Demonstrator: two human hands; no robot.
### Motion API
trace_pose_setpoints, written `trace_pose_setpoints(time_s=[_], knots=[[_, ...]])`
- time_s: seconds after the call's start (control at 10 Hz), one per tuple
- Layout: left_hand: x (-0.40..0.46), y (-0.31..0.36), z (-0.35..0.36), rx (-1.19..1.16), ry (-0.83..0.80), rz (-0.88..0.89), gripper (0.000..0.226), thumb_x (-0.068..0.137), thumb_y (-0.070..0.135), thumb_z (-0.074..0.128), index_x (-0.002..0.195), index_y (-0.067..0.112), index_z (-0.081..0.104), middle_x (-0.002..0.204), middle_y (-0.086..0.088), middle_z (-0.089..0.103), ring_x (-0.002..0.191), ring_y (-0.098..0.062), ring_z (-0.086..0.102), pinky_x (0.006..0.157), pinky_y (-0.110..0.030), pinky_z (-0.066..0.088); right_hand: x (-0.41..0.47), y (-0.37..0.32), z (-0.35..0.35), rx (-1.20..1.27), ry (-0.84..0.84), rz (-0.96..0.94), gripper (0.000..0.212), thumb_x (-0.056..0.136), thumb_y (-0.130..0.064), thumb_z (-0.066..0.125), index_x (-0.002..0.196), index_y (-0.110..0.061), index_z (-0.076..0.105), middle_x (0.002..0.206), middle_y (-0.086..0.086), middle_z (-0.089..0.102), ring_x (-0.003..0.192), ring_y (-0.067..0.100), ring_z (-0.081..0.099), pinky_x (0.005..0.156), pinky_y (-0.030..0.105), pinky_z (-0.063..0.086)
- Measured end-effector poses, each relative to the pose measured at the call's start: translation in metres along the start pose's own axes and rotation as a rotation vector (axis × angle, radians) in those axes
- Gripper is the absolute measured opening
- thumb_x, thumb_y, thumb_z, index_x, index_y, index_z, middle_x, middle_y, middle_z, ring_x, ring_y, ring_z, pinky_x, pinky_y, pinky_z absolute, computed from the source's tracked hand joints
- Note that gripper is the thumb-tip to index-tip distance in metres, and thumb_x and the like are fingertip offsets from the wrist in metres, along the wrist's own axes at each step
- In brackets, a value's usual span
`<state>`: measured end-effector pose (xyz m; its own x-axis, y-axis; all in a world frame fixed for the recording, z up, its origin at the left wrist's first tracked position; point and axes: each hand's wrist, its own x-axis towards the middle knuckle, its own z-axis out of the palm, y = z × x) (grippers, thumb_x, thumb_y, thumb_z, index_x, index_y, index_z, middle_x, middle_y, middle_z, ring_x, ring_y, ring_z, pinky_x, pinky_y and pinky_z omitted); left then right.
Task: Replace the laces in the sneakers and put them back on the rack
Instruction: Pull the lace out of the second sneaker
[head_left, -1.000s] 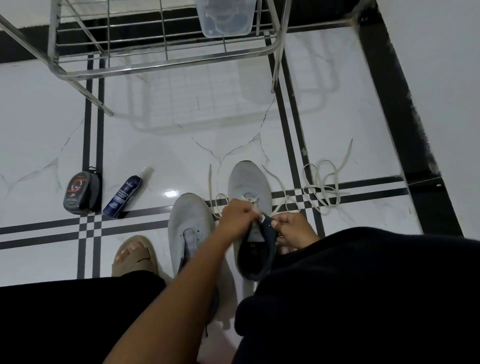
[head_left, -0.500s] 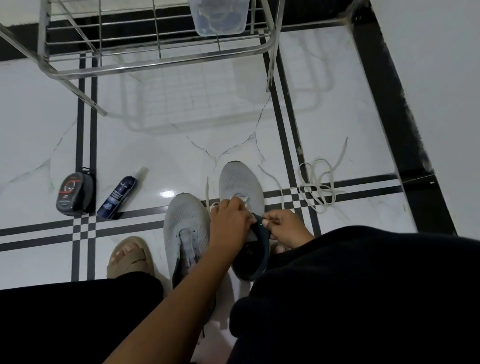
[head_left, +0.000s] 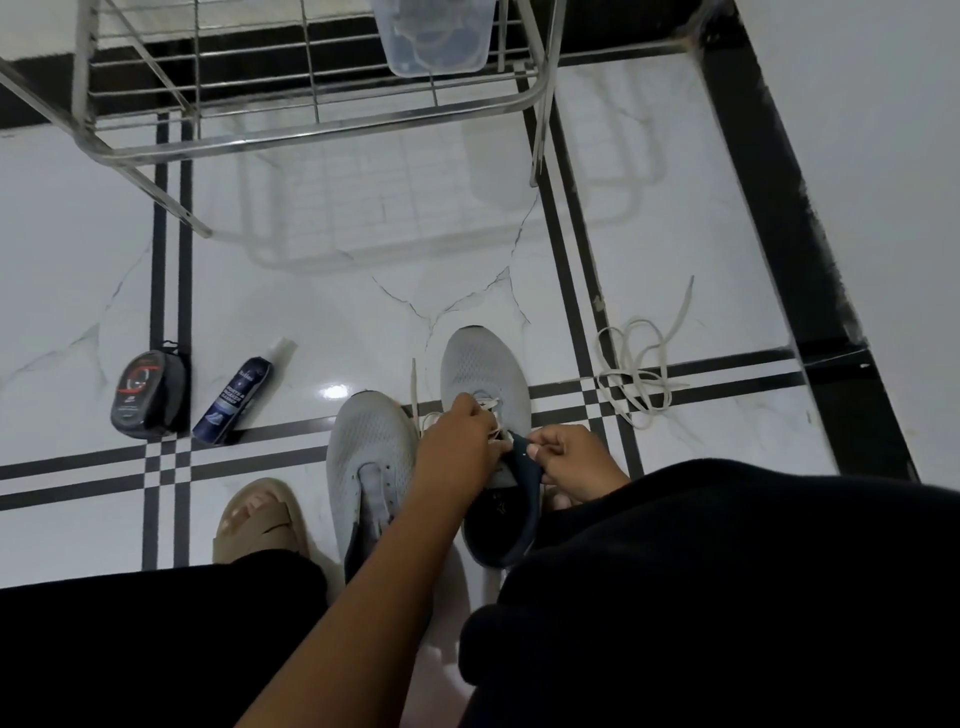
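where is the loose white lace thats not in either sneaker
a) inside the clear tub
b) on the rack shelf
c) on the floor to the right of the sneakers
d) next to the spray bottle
c: the loose lace lies coiled on the tiled floor, to the right of the right sneaker that both hands are working on, apart from the rack.

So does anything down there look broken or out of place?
Yes. The floor tile has dark cracks branching just beyond the sneaker being laced. A loose lace lies tangled on the floor to its right, and a spray bottle lies on its side at left.
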<state>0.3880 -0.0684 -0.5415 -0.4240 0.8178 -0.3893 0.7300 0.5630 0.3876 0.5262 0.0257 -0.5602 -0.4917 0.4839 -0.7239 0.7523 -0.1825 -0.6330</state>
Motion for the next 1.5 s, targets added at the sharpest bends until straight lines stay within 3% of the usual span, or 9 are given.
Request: trace_pose_setpoints(time_s=[0.2,0.3,0.4,0.7,0.9,1.2,1.3,1.4,1.5], knots=[[-0.011,0.009,-0.005,-0.056,0.112,0.032,0.014,0.073,0.009,0.075,0.078,0.009,0.062,0.086,-0.007,0.058,0.064,-0.022,0.057,0.051,-0.035,0.05,0.001,0.004,0.0,0.023,0.008,0.018,0.017,0.094,-0.017,0.059,0.087,-0.029,0.069,0.089,-0.005,0.073,0.091,0.016,0.069,0.09,0.046,0.055],[0.0,-0.015,-0.021,-0.693,0.324,-0.467,0.014,0.096,0.011,0.046,0.089,0.003,0.056,0.091,-0.01,0.057,0.078,-0.021,0.055,0.07,-0.032,0.05,-0.002,0.006,-0.001,0.058,0.011,0.038,0.016,0.094,-0.017,0.058,0.089,-0.026,0.07,0.088,-0.002,0.073,0.088,0.021,0.069,0.087,0.044,0.056],[0.008,-0.047,-0.045,-1.931,0.468,-1.061,0.026,0.096,0.003,0.031,0.079,0.005,0.051,0.08,-0.009,0.053,0.068,-0.016,0.053,0.071,-0.024,0.052,-0.002,0.004,0.0,0.036,-0.001,0.037,0.016,0.095,-0.016,0.057,0.088,-0.026,0.067,0.093,0.0,0.071,0.093,0.022,0.067,0.09,0.045,0.053],[-0.024,-0.002,-0.023,-0.145,0.295,-0.512,0.067,0.081,0.048,0.068,0.129,0.009,0.043,0.129,-0.011,0.044,0.117,-0.029,0.045,0.089,-0.04,0.045,-0.005,-0.038,-0.007,-0.347,-0.044,-0.34,0.036,0.086,-0.009,0.064,0.117,-0.026,0.064,0.101,-0.005,0.053,0.088,0.009,0.056,0.076,0.018,0.042],[-0.037,0.0,0.007,-0.395,0.084,-0.422,0.016,0.092,0.027,0.057,0.103,0.02,0.066,0.1,0.002,0.068,0.09,-0.016,0.061,0.078,-0.03,0.048,0.003,-0.058,-0.005,-0.786,-0.144,-0.48,0.036,0.089,-0.018,0.057,0.124,-0.026,0.064,0.12,-0.001,0.05,0.11,0.017,0.051,0.086,0.032,0.047],[-0.023,-0.035,0.011,-0.999,-0.077,-0.657,0.022,0.093,0.012,0.061,0.073,0.021,0.067,0.078,-0.008,0.066,0.08,-0.024,0.062,0.085,-0.046,0.054,0.005,-0.049,0.021,-1.014,-0.009,-0.803,0.02,0.085,-0.012,0.06,0.102,-0.007,0.068,0.115,0.01,0.057,0.104,0.03,0.052,0.078,0.039,0.043],[-0.026,-0.036,0.014,-1.035,-0.076,-0.671,0.02,0.093,0.011,0.06,0.076,0.015,0.068,0.081,-0.013,0.067,0.08,-0.026,0.063,0.079,-0.042,0.055,0.011,-0.059,0.019,-0.721,-0.094,-0.534,0.025,0.091,-0.029,0.06,0.079,-0.008,0.067,0.083,0.004,0.06,0.084,0.02,0.054,0.075,0.035,0.041],[-0.031,-0.037,0.016,-0.986,-0.067,-0.689,0.011,0.092,0.016,0.062,0.086,0.013,0.071,0.09,-0.013,0.071,0.087,-0.028,0.067,0.077,-0.039,0.058,0.016,-0.08,0.001,0.234,-0.17,0.018,0.052,0.097,-0.039,0.045,0.051,-0.015,0.05,0.048,-0.001,0.043,0.059,0.026,0.053,0.077,0.037,0.043],[-0.03,-0.036,0.018,-0.998,-0.069,-0.692,0.014,0.091,0.018,0.063,0.08,0.018,0.07,0.089,-0.011,0.072,0.088,-0.027,0.068,0.08,-0.041,0.059,0.016,-0.081,-0.003,-0.213,-0.134,-0.069,0.031,0.092,-0.042,0.054,0.072,-0.018,0.058,0.071,-0.009,0.058,0.064,0.022,0.062,0.067,0.029,0.048]])
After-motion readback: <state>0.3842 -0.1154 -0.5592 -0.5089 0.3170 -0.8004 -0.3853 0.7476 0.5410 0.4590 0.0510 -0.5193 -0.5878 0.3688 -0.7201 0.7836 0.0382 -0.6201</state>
